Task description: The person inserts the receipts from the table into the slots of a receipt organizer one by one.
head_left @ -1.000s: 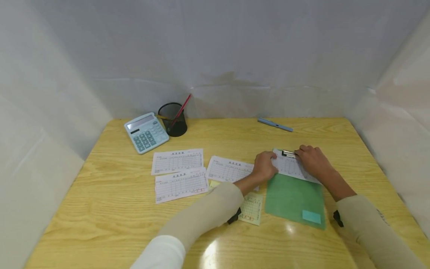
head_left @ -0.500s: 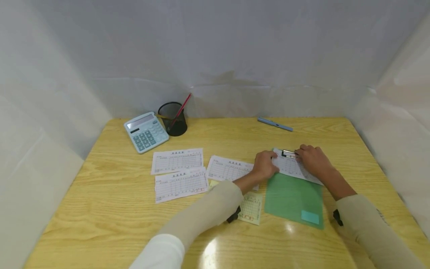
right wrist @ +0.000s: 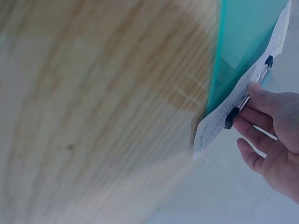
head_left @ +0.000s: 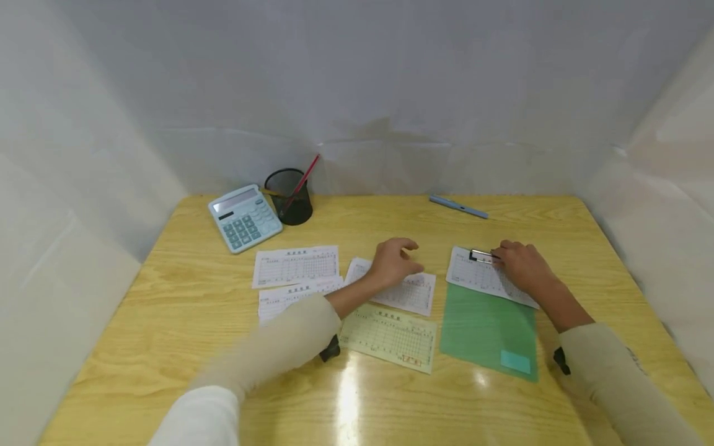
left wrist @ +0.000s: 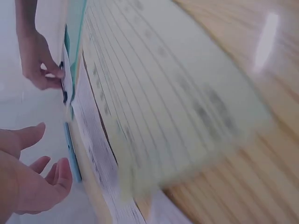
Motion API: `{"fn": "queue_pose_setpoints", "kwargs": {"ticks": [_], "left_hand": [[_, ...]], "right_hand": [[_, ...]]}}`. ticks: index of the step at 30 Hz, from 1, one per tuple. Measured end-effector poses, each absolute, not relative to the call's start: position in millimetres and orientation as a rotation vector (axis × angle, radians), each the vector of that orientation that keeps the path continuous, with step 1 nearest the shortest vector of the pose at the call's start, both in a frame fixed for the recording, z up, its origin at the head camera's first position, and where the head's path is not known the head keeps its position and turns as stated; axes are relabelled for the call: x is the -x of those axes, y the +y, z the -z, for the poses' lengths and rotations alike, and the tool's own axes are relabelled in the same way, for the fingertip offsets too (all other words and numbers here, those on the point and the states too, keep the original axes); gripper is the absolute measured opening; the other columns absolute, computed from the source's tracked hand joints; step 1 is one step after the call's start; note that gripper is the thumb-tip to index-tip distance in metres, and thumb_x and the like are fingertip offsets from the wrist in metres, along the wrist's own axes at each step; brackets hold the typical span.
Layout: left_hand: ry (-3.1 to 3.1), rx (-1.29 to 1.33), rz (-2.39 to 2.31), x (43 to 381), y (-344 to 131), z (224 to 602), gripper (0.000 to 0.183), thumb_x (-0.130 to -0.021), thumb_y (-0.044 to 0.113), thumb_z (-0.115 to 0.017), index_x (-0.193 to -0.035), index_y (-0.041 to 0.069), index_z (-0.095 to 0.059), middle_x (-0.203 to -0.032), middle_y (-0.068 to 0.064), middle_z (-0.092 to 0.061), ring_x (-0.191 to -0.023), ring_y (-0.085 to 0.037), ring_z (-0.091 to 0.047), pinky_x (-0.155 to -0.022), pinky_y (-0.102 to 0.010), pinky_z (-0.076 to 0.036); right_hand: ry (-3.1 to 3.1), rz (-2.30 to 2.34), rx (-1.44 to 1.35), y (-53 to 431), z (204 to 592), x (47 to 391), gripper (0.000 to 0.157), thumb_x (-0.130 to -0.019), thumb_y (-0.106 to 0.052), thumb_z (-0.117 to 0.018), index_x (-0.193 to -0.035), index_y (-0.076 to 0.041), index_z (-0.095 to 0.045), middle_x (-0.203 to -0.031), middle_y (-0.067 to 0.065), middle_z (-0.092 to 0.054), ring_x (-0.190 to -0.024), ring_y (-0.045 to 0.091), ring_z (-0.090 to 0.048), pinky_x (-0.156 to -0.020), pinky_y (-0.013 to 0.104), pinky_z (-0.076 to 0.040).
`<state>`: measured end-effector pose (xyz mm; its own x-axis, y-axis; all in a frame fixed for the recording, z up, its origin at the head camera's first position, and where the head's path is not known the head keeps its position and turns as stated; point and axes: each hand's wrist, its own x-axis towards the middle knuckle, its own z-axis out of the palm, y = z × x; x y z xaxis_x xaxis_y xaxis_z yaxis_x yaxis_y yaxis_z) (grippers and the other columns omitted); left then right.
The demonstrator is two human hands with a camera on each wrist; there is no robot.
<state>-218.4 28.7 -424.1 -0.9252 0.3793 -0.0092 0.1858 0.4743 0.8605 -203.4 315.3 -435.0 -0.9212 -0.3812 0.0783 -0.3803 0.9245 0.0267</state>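
The clip (head_left: 481,255) is pinched by the right hand (head_left: 521,266); at its nine o'clock, the left hand (head_left: 392,265) (half spread) is seen.

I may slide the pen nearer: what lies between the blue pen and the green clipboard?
The head view shows bare tabletop between the blue pen and the green clipboard.

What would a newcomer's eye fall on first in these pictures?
Probably the green clipboard at the table's right, where the right hand grips the metal clip over a white form. Next, perhaps the yellow form lying just left of it. Then the pale blue calculator at the back left, beside a black mesh cup.
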Motion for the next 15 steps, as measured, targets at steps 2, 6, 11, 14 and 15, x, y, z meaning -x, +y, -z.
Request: {"fn": "queue_pose_setpoints", "kwargs": {"ticks": [2, 6, 11, 14, 15], "left_hand": [[2.543, -0.476, -1.396, 219, 11, 422, 0.045, -0.081, 0.011, -0.073, -0.122, 0.0, -0.06, -0.127, -0.013, -0.06, -0.108, -0.029, -0.059, -0.082, -0.033, -0.053], [2.633, -0.451, -1.246, 219, -19, 421, 0.045, -0.079, 0.013, -0.076, -0.12, 0.002, -0.06, -0.126, -0.014, -0.058, -0.111, -0.03, -0.056, -0.09, -0.039, -0.05], [2.756, -0.431, -1.031, 218, -45, 423, 0.044, -0.075, 0.013, -0.079, -0.114, 0.001, -0.063, -0.118, -0.017, -0.056, -0.106, -0.029, -0.053, -0.091, -0.04, -0.047], [2.777, -0.4, -0.985, 217, -54, 425, 0.048, -0.072, 0.012, -0.081, -0.114, -0.001, -0.062, -0.114, -0.017, -0.054, -0.099, -0.027, -0.052, -0.087, -0.039, -0.046], [2.776, -0.387, -0.983, 217, -56, 426, 0.05, -0.071, 0.012, -0.081, -0.115, -0.001, -0.061, -0.112, -0.017, -0.054, -0.097, -0.026, -0.051, -0.085, -0.038, -0.046]], "right_hand": [[-3.009, 0.013, -0.586, 315, 434, 203, 0.025, -0.086, -0.012, -0.067, -0.106, 0.004, -0.067, -0.09, 0.015, -0.063, -0.08, 0.033, -0.063, -0.062, 0.044, -0.05], [-3.031, 0.014, -0.57, 315, 433, 203, 0.026, -0.087, -0.012, -0.067, -0.107, 0.004, -0.067, -0.093, 0.016, -0.064, -0.082, 0.033, -0.064, -0.065, 0.046, -0.051], [-3.047, 0.022, -0.568, 314, 433, 203, 0.026, -0.086, -0.012, -0.067, -0.107, 0.003, -0.067, -0.093, 0.016, -0.064, -0.081, 0.033, -0.064, -0.066, 0.045, -0.052], [-3.048, 0.029, -0.574, 313, 434, 203, 0.025, -0.086, -0.012, -0.067, -0.106, 0.003, -0.067, -0.092, 0.016, -0.063, -0.081, 0.032, -0.064, -0.066, 0.045, -0.052], [-3.046, 0.029, -0.575, 313, 434, 203, 0.025, -0.086, -0.012, -0.067, -0.106, 0.003, -0.067, -0.091, 0.016, -0.063, -0.08, 0.032, -0.064, -0.066, 0.045, -0.052]]}}
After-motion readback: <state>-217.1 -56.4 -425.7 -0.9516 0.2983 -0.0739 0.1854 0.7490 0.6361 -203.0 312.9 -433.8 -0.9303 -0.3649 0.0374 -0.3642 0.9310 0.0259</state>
